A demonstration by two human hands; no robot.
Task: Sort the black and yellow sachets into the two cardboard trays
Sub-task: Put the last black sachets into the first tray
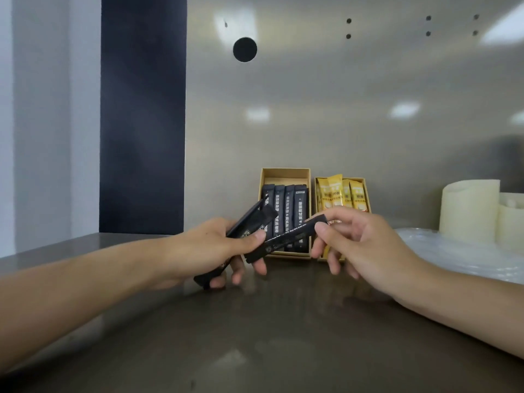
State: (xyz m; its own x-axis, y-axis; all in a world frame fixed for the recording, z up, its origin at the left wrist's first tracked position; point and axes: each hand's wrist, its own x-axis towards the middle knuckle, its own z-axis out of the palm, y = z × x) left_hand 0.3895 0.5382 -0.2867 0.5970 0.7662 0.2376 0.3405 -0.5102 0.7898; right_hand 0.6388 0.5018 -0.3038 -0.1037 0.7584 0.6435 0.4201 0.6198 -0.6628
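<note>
Two cardboard trays stand side by side at the back of the steel counter. The left tray [285, 173] holds several black sachets [289, 202]. The right tray [365, 188] holds several yellow sachets [336, 194]. My left hand [207, 248] grips a small bunch of black sachets [251, 222] in front of the left tray. My right hand [360, 242] pinches one end of another black sachet [286, 241], whose other end reaches under my left thumb. The lower parts of both trays are hidden behind my hands.
A cream foam roll [469, 212] and a second cream piece [510, 222] stand at the right, behind a sheet of clear plastic wrap [459, 251]. The steel back wall [340, 109] rises right behind the trays. A dark panel [141, 114] stands at the left.
</note>
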